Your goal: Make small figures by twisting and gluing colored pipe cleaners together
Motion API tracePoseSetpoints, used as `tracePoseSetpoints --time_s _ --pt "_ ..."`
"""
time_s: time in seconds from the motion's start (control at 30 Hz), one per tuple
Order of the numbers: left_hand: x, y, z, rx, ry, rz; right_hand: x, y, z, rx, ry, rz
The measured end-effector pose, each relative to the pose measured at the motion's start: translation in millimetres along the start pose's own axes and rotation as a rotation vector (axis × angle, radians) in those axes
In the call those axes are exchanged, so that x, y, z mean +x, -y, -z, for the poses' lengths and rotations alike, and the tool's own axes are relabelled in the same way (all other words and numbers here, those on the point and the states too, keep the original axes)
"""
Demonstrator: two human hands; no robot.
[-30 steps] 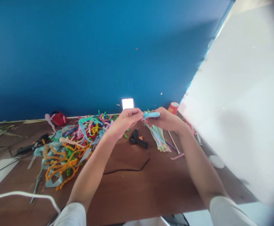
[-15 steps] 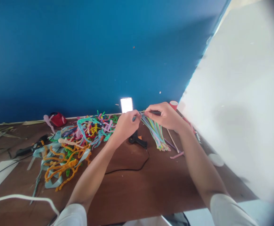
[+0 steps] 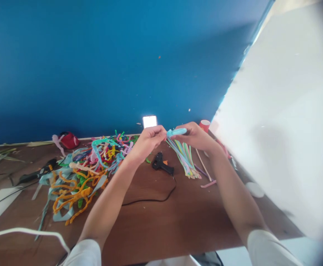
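Observation:
Both hands are raised over the back of the table, close together. A slim, smooth light blue piece (image 3: 177,132) spans the gap between them; its kind cannot be made out. The fingertips of my left hand (image 3: 151,139) are pinched at its left end. My right hand (image 3: 196,136) has its fingers closed around the other end, where a small dark part shows. Below my right hand lies a bundle of pastel pipe cleaners (image 3: 187,160), its far end partly behind the fingers. A black glue gun (image 3: 162,164) lies on the table below my left hand.
Tangled colourful pipe cleaners (image 3: 78,184) cover the left of the table. Against the blue wall stands a lit phone (image 3: 150,121). At the right are a red cup (image 3: 204,125), a stick (image 3: 204,164) and a white disc (image 3: 254,189). A white cable (image 3: 25,231) crosses the front left.
The light blue piece has come into full view between my hands. My left hand has turned and shifted slightly left, uncovering more of the glue gun.

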State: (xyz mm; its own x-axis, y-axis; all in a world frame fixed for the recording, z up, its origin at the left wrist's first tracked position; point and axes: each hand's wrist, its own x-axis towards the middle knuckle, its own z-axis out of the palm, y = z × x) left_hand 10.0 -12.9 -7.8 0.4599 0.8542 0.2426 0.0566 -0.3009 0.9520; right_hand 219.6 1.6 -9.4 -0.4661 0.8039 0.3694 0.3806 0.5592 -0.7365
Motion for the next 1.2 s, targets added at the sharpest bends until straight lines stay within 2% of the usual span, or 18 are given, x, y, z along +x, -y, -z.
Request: tracePoseSetpoints --time_s 0.13,0.23,0.33,0.4,0.5,0.6,0.67,0.73,0.87,0.97,1.07,1.13,1.2 --pt "-0.4 -1.2 3.6 0.185 0.165 -0.024 1.3 -7.9 7.8 0.027 -0.031 -0.050" --pt "0.2 0.4 1.4 0.398 0.169 -0.051 -0.2 -3.0 8.9 -0.004 -0.083 -0.065" --pt "1.3 4.2 -3.1 0.595 0.034 -0.046 -3.1 8.2 6.1 -0.076 -0.116 -0.035" --pt "2.5 7.0 -4.6 0.648 -0.085 -0.030 -6.0 17.8 2.9 -0.106 -0.138 -0.013" --pt "4.4 8.9 -2.5 0.540 -0.199 -0.043 -10.2 31.4 -2.9 -0.126 -0.117 0.025" --pt "4.6 7.1 1.0 0.304 -0.242 -0.078 -11.3 37.1 -8.3 -0.163 -0.016 0.037" --pt "3.6 4.5 1.9 0.130 -0.221 -0.061 -9.6 33.7 -9.9 -0.175 0.038 0.013" --pt "2.0 1.5 2.2 -0.013 -0.150 -0.022 -6.7 24.5 -8.7 -0.147 0.063 -0.013" --pt "-2.0 -5.0 4.3 -0.081 0.067 0.034 -0.1 0.2 1.3 0.036 0.088 -0.021" --pt "-4.7 -9.7 5.7 0.040 0.179 0.006 3.0 -10.6 8.6 0.114 0.092 0.000" --pt "-5.9 -10.8 3.9 0.252 0.252 -0.017 3.4 -11.3 9.6 0.085 0.072 0.021" --pt "-5.1 -8.0 1.3 0.416 0.242 -0.015 2.4 -7.4 7.4 0.023 0.034 0.018" --pt "-2.7 -3.0 -1.5 0.558 0.160 -0.014 0.7 -0.8 4.5 -0.030 -0.032 -0.005"
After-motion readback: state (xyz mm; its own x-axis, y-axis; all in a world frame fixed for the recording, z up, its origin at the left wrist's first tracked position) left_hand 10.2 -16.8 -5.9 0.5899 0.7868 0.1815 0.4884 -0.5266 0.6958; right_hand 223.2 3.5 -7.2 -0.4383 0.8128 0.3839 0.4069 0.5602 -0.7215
